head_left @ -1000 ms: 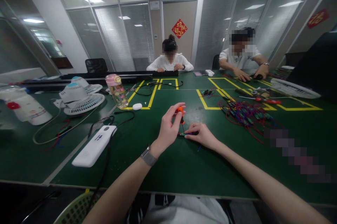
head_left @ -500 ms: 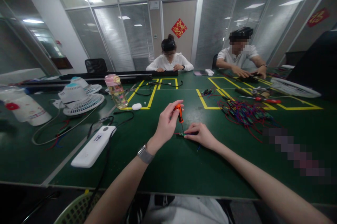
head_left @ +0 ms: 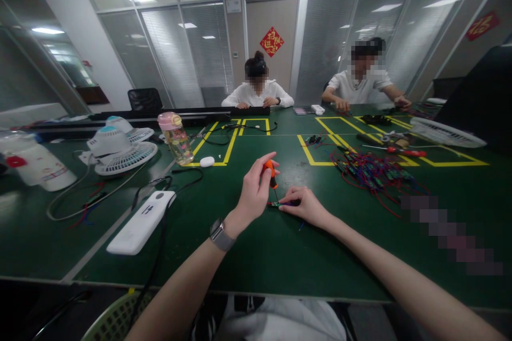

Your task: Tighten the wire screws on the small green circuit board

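My left hand point(head_left: 252, 194) grips a small orange-handled screwdriver point(head_left: 271, 171), held upright with its tip down on a tiny green circuit board point(head_left: 274, 204) lying on the green table point(head_left: 280, 245). A watch sits on that wrist. My right hand point(head_left: 306, 205) rests flat on the table with its fingertips pressing the board's right end, where thin wires trail off.
A pile of red and blue wired boards point(head_left: 372, 173) lies to the right. A white power bank point(head_left: 140, 222) with a black cable, two small fans point(head_left: 120, 151), a bottle point(head_left: 176, 138) and a white jug point(head_left: 34, 162) are on the left. Two people sit at the far side.
My left hand has turned the screwdriver slightly between its fingers, staying over the board. The person at the far right has moved both hands apart.
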A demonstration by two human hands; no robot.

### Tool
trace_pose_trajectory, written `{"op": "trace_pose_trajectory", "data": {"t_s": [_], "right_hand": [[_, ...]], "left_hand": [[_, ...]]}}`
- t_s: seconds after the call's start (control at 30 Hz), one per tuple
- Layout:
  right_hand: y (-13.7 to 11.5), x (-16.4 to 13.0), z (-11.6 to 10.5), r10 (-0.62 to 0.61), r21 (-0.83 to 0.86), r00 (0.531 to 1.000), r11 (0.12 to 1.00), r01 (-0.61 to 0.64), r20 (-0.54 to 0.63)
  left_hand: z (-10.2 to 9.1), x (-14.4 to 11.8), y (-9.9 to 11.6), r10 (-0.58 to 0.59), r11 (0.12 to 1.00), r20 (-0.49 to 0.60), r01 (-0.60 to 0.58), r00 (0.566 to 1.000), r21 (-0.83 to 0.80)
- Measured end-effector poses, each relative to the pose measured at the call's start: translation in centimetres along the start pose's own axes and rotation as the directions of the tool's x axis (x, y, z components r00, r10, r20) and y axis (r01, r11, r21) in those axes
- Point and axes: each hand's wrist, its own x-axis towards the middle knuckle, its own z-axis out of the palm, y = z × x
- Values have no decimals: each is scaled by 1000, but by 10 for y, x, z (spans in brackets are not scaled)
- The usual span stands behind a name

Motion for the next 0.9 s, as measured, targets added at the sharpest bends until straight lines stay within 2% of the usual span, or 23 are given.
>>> {"op": "trace_pose_trajectory", "data": {"t_s": [0.23, 0.33, 0.5, 0.57, 0.73, 0.9], "right_hand": [[-3, 0, 1, 1, -96, 1000, 995, -1, 6], [-4, 0, 1, -2, -92, 1000, 996, 2, -4], [-3, 0, 1, -10, -67, 1000, 998, 9, -17], [-3, 0, 1, 2, -55, 1000, 998, -3, -26], [0, -1, 1, 14, -42, 1000, 999, -15, -21], [2, 0, 1, 3, -9, 1000, 1000, -3, 3]], "left_hand": [[-1, 1, 2, 78, 980, -78, -62, 994, 187], [-1, 2, 0, 48, 991, -72, -38, 996, 128], [0, 2, 2, -9, 999, 61, 12, 998, -49], [-1, 2, 3, -1, 1000, 56, 2, 998, -17], [-2, 3, 0, 24, 994, -41, -20, 999, 111], [-4, 5, -4, -20, 998, 45, 22, 999, -57]]}}
